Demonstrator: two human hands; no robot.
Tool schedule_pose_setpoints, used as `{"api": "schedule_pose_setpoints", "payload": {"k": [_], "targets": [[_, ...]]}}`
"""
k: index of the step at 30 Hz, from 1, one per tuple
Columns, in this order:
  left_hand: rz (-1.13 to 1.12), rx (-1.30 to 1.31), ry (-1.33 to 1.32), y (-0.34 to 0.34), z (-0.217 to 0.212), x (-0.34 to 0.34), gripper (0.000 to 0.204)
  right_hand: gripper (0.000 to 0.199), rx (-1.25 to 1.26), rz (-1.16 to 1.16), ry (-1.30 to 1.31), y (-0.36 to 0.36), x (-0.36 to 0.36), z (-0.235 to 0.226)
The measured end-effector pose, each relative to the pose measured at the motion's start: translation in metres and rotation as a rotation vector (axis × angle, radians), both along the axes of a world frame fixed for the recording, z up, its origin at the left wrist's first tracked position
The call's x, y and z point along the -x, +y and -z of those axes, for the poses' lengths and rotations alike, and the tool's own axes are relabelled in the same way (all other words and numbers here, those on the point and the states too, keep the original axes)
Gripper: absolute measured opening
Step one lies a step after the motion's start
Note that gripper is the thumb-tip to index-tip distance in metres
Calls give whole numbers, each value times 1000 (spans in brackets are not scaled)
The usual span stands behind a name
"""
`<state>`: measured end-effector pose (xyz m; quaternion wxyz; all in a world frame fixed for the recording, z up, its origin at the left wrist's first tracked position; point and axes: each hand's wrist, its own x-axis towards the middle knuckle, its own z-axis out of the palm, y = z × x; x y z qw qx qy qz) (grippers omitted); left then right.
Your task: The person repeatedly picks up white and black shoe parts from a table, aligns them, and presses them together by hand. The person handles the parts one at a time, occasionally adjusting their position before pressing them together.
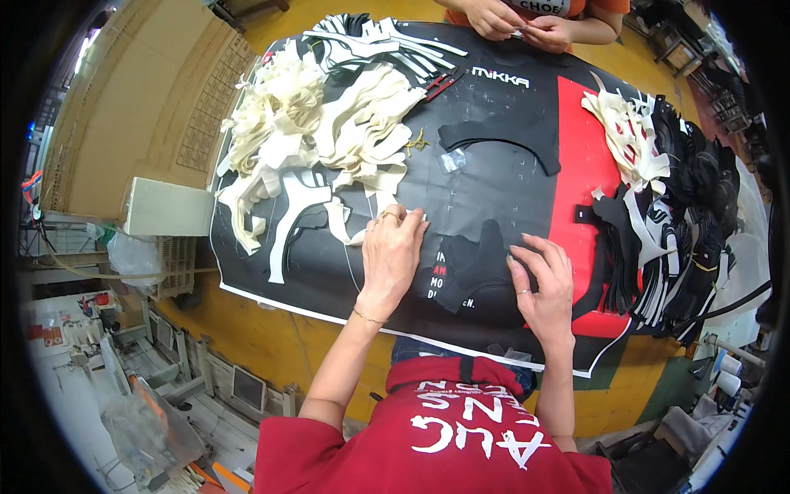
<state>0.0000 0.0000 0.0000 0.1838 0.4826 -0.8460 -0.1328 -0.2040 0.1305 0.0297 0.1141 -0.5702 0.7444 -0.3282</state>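
Note:
My left hand [392, 253] is over the middle of the dark table cover, fingers curled and drawn together. A small whitish bit shows at its fingertips, too small to name. Just left of that hand lies a cream fabric strip [338, 221]. My right hand [543, 286] is held with its fingers apart and holds nothing. Beside its fingertips, between my two hands, a black cut fabric piece [473, 262] lies flat. Farther up the table are a curved black piece [502, 136] and a small clear plastic bag [453, 160].
Heaped cream pieces [370, 123] and white-and-black cut pieces [362, 45] cover the left and far left. At right, stacks of black pieces [699, 222] lie beside more cream pieces [625, 140]. Another person's hands [522, 25] work across the table. Cardboard [123, 99] stands left.

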Motion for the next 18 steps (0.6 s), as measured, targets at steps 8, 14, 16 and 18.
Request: {"api": "schedule_pose_setpoints", "payload": {"k": [8, 14, 16, 18], "targets": [[-81, -139, 486, 31, -3, -14, 21, 14, -74, -116, -609, -30, -42, -9], [-281, -699, 844, 41, 8, -23, 17, 20, -222, -142, -744, -53, -72, 2], [-252, -766, 913, 37, 10, -28, 17, 21, -211, -152, -757, -56, -74, 4], [-226, -829, 992, 34, 11, -30, 17, 20, -185, -173, -705, -56, -73, 5]]}}
